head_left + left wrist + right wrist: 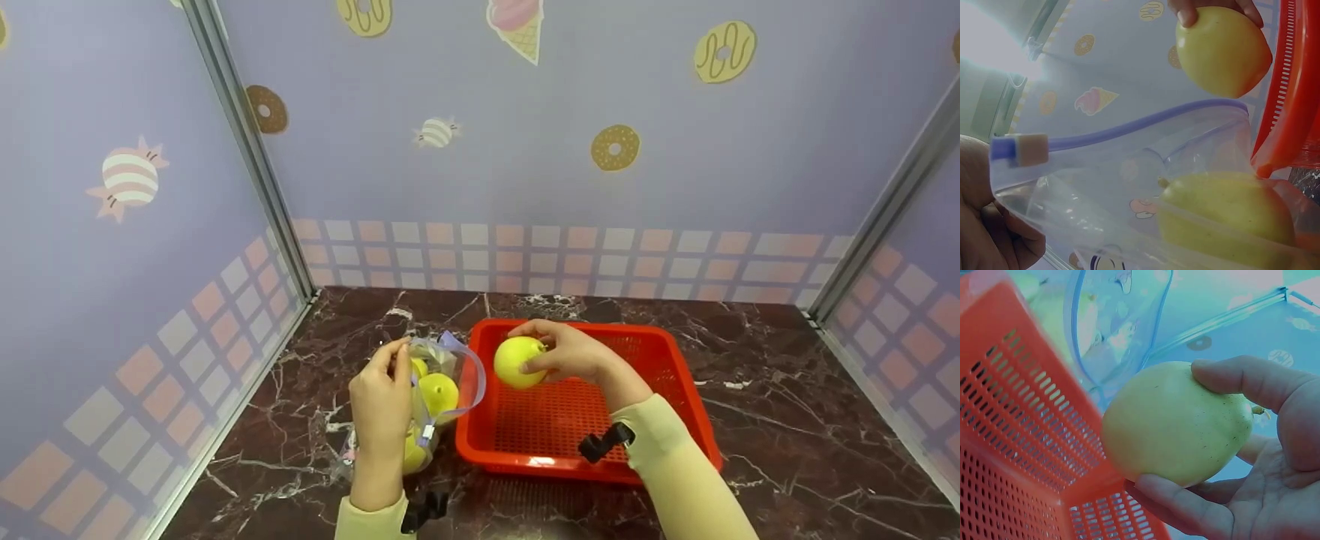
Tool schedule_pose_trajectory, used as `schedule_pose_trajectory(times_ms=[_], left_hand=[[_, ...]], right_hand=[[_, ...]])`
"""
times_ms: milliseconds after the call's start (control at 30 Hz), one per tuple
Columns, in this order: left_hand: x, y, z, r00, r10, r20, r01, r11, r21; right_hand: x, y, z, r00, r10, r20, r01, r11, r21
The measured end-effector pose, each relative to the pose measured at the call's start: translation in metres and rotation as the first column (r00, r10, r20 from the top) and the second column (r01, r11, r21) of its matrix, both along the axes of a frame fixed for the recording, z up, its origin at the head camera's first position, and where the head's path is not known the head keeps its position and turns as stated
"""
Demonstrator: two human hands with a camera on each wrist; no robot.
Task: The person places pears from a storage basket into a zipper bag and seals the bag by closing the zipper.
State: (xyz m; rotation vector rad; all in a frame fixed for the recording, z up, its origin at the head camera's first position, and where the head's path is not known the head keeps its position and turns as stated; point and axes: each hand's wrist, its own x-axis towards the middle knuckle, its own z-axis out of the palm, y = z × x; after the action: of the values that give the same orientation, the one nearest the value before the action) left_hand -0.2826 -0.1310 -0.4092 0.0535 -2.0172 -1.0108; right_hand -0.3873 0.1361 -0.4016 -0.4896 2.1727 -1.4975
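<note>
My right hand (576, 354) grips a yellow pear-like fruit (517, 362) over the left part of a red basket (686, 390). In the right wrist view, the thumb and fingers wrap opposite sides of this speckled fruit (1176, 424), its short stem toward the palm. My left hand (381, 397) pinches the rim of a clear zip bag (471, 397) left of the basket. The bag's mouth gapes, with a purple zip strip (1140, 125) and a pale slider (1033, 149). Several similar fruits (439, 393) lie inside, partly hidden by the left hand.
The basket has slotted walls and a perforated floor, and stands on a dark marbled tabletop (787, 397). Patterned panels (562, 172) enclose the back and both sides. Each wrist carries a black strap mount (606, 442).
</note>
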Motion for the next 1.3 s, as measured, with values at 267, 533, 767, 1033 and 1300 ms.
schedule_pose_trajectory(times_ms=[267,533,767,1033,1300], left_hand=[[0.001,0.000,0.000,1.000,-0.009,0.004,0.009,1.000,0.007],[0.001,0.000,0.001,1.000,-0.006,0.005,0.006,1.000,0.009],[0.001,0.000,0.001,1.000,0.003,0.013,-0.003,1.000,0.009],[0.001,0.000,0.001,1.000,-0.020,0.007,0.020,1.000,-0.002],[0.002,-0.001,0.000,0.999,-0.040,0.020,0.040,0.999,-0.015]], right_hand=[[0.009,-0.009,0.005,0.998,0.041,-0.039,-0.043,0.998,-0.051],[0.019,-0.024,0.007,0.995,0.079,-0.065,-0.084,0.994,-0.076],[0.028,-0.043,0.008,0.986,0.119,-0.120,-0.131,0.987,-0.093],[0.037,-0.064,0.010,0.973,0.153,-0.171,-0.175,0.977,-0.122],[0.045,-0.091,0.007,0.960,0.068,-0.273,-0.114,0.981,-0.159]])
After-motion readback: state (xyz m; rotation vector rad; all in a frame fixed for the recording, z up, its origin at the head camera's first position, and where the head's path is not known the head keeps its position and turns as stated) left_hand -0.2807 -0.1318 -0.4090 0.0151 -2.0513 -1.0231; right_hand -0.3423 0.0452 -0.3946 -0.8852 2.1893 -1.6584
